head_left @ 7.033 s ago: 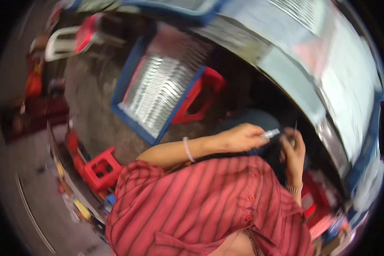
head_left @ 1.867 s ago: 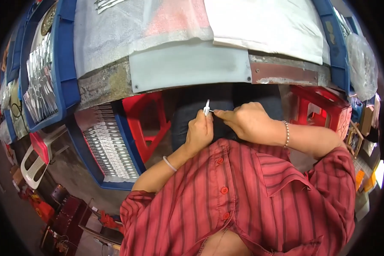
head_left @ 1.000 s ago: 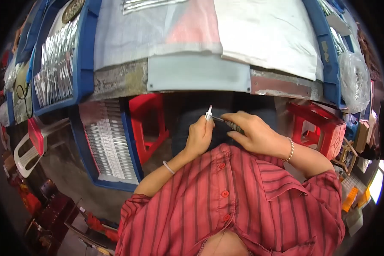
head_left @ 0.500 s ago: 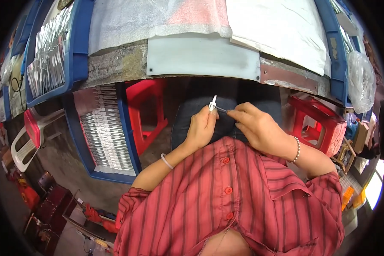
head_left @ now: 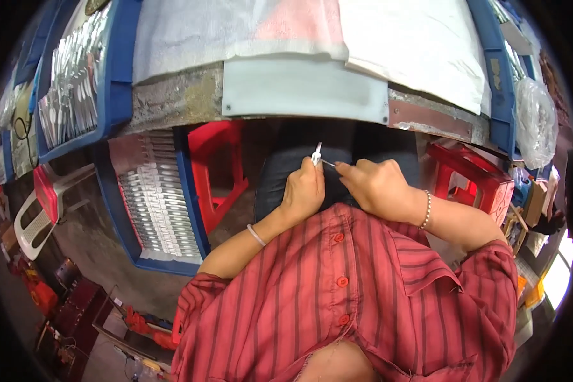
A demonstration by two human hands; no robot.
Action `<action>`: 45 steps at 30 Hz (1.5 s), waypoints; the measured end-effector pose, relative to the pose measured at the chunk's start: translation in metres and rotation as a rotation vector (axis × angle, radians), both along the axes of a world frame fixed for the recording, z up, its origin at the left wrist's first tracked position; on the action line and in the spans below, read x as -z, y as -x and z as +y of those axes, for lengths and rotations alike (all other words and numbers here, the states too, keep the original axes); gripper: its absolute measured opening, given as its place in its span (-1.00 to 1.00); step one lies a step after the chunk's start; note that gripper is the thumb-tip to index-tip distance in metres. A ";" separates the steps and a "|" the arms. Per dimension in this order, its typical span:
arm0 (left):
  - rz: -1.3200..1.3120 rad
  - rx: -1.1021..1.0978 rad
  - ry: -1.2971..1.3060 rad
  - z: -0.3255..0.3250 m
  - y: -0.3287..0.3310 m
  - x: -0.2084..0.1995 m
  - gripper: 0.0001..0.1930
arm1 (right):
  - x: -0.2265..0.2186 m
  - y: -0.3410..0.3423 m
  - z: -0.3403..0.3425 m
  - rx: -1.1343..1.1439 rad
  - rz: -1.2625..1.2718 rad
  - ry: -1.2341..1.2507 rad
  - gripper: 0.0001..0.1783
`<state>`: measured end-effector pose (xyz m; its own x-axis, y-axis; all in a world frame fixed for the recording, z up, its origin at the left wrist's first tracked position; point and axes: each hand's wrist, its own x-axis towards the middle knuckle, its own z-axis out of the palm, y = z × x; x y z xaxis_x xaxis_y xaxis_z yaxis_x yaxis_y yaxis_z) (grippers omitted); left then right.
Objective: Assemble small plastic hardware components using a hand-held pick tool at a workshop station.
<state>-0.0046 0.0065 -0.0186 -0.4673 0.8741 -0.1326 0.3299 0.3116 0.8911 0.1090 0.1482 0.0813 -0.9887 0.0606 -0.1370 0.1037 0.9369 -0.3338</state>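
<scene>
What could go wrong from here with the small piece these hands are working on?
1. The thin tool in the right hand points at the small white piece, close to the left hand; a slip might jab that hand.
2. The piece is pinched in the air over the dark trousers, away from the tabletop; a loosened grip might drop it.

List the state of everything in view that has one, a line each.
Left hand: closed on a white piece
White piece: held, narrow end pointing away from the body
Right hand: closed on a slim tool
Slim tool: held, far end at the white piece
Lower blue tray: holding rows of shiny pieces
Upper-left blue crate: holding slender silvery pieces
White cloth: spread out, wrinkled
Clear plastic bag: crumpled, contents unclear
</scene>
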 end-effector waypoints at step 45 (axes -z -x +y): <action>-0.249 -0.003 0.036 -0.001 0.007 -0.022 -0.79 | -0.016 0.005 0.019 0.651 -0.225 0.899 -0.67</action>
